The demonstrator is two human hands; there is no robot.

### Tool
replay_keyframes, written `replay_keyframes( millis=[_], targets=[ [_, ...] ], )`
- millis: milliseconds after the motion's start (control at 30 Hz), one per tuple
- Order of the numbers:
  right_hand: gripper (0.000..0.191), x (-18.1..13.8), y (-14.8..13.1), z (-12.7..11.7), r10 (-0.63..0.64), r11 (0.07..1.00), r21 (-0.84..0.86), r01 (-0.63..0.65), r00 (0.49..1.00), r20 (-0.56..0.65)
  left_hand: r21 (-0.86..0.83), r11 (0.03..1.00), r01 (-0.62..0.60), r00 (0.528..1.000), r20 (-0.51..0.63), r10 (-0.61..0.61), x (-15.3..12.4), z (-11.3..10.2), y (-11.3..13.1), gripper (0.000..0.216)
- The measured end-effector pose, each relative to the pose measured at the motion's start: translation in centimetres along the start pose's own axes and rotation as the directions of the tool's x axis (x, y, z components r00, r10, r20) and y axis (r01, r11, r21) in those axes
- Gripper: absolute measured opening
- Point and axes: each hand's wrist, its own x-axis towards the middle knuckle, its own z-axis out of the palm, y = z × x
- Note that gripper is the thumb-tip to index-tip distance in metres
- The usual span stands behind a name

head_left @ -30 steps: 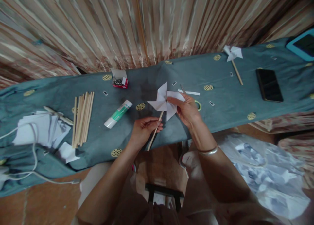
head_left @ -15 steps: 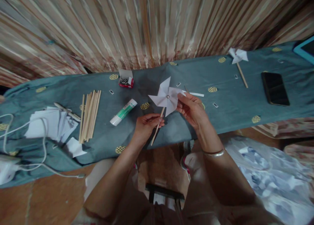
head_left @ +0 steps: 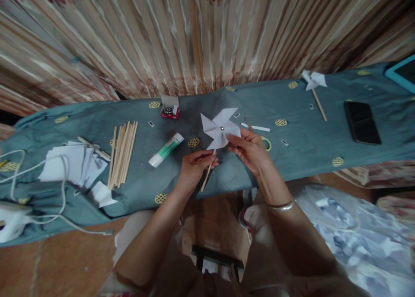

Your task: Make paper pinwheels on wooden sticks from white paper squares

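Observation:
A white paper pinwheel with a shiny pin at its centre is held up over the table on a thin wooden stick. My left hand pinches that stick just below the blades. My right hand, with a bangle at the wrist, has thumb and fingers closed on the lower right blade. Just past my right hand lie a white paper strip and scissors with a pale green handle, partly covered by the hand. To the left of my left hand rests a glue stick.
An open red box of pins stands at the back. Left are wooden sticks, paper sheets and white cables. Right are another pinwheel, a phone and a blue-edged tablet. A plastic bag sits below.
The pinwheel's blades have turned about the pin. My right hand has shifted slightly left and down with its fingers on a blade, while my left hand keeps its grip.

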Motion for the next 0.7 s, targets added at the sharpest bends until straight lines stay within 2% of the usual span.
replay_keyframes(
  millis=[367, 567, 700],
  targets=[
    [0.034, -0.05, 0.27, 0.10, -0.008, 1.000, -0.017, 0.009, 0.999, 0.052, 0.013, 1.000, -0.010, 1.000, -0.001, 0.010, 0.33, -0.18, -0.25, 0.035],
    [0.029, 0.66, 0.01, -0.21, -0.090, 0.994, 0.054, 0.090, 0.996, -0.003, 0.022, 1.000, 0.021, 1.000, 0.014, -0.022, 0.03, -0.15, -0.21, 0.035],
    [0.029, 0.91, 0.02, -0.10, -0.132, 0.991, 0.026, 0.132, 0.991, 0.007, 0.018, 0.999, 0.030, 1.000, 0.005, -0.030, -0.04, -0.04, -0.16, 0.037]
  ],
)
